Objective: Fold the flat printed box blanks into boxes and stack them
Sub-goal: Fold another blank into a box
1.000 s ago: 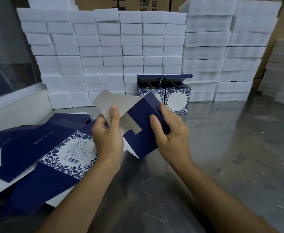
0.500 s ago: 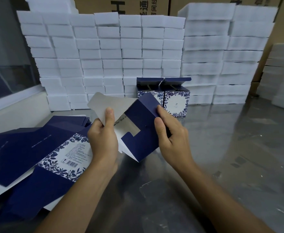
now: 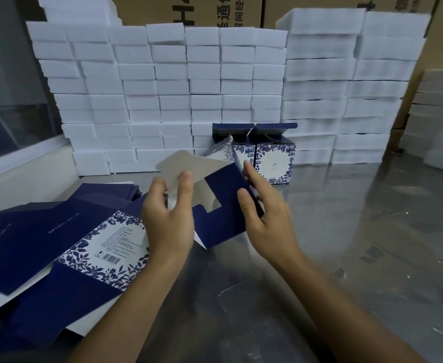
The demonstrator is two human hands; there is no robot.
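A half-formed navy box (image 3: 223, 218) with a blue floral print is held over the steel table between both hands. My left hand (image 3: 169, 221) pinches its grey inner flap (image 3: 186, 162) between thumb and fingers. My right hand (image 3: 263, 216) grips the box's right side wall, thumb on the navy face. A spread pile of flat printed blanks (image 3: 65, 247) lies to the left. Two folded boxes (image 3: 263, 158) stand side by side at the back with their lids up.
White foam blocks (image 3: 162, 87) are stacked in a wall across the back and at the far right (image 3: 440, 121). Brown cartons stand behind them. The steel table (image 3: 359, 258) stretches right and toward me. A white ledge (image 3: 18, 176) runs along the left.
Both hands have lifted the box a little and turned it. The floral side has swung into view at the top, and the left thumb has shifted on the grey flap.
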